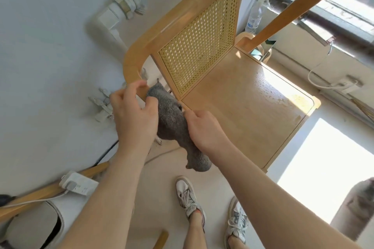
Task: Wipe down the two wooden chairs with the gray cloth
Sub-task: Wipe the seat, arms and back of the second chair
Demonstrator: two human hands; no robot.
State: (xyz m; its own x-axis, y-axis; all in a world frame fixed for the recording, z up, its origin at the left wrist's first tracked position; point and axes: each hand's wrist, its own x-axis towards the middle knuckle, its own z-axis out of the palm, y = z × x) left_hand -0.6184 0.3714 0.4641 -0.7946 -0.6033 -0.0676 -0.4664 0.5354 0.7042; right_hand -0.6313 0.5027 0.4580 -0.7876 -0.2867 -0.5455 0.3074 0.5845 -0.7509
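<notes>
Gray cloth (pixel 172 125): thick, nubby fabric bunched into a long roll. It hangs slanted beside the rear left corner of the seat, with its upper end against the frame post and its lower end loose above the floor.

Left hand (pixel 133 115): fingers (pixel 138 86) curled round the lower end of the curved frame post, thumb laid over the cloth's upper end.

Right hand (pixel 202 127): fingers folded round the middle of the cloth, clamped on it from the seat side; the fingertips are hidden behind the fabric.

Wooden chair (pixel 253 107): pale, smooth wood seen from above. It has a flat seat with rounded corners, glossy where sunlight falls, and a bent frame sweeping round as one curved band. The back panel (pixel 200 42) is woven cane, an open honeycomb mesh in a yellower tone, set in a wooden border.

Spray bottle (pixel 256 14): translucent plastic with a white trigger head, standing behind the chair near the window; its contents cannot be told.

Power strip (pixel 80 186): white, with one plug in it, lying on the floor at lower left against a wooden bar.

Sneakers (pixel 188 198): white and gray, laced, on the pale floor below the hands.

Pipes (pixel 131 4): white-painted, jointed, running along the wall.
</notes>
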